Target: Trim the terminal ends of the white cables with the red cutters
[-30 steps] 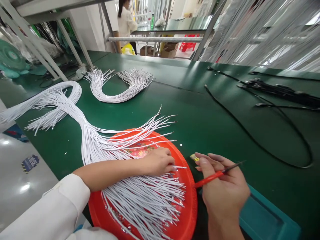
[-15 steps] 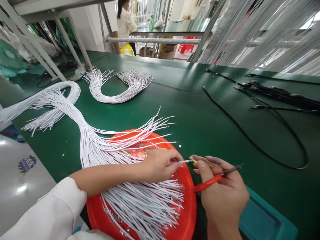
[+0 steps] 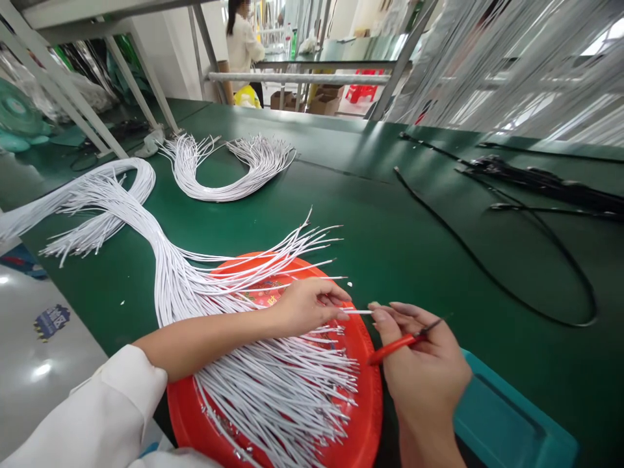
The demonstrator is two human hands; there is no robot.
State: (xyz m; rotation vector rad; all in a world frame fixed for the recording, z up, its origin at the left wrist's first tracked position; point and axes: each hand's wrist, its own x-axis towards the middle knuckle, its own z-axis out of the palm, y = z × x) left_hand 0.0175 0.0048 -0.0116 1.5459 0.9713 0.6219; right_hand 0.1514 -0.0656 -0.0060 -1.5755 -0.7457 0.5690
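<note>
My left hand (image 3: 312, 305) is closed in a pinch on a thin white wire (image 3: 359, 312), above a red basin (image 3: 363, 416). The wire runs from its fingertips to those of my right hand (image 3: 424, 364), which pinch the wire's far end and cover it. Held across that same hand is a slim red-handled tool (image 3: 394, 348) with a dark pointed tip; its exact kind is unclear. Beneath my left forearm, a thick bundle of white wires (image 3: 277, 396) fans out over the basin, many ends showing bare metal.
Two more bundles of white wire, a curved one (image 3: 229, 188) and a looped one (image 3: 110, 172), lie on the green table (image 3: 341, 214). Black cables (image 3: 546, 182) lie at the right. A teal tray (image 3: 517, 416) stands beside my right wrist. A person (image 3: 242, 49) stands behind a metal frame.
My right hand has shifted slightly left with the red-handled tool. A yellow bit seen at the wire's end is now hidden by its fingers. My left hand has moved slightly left and up.
</note>
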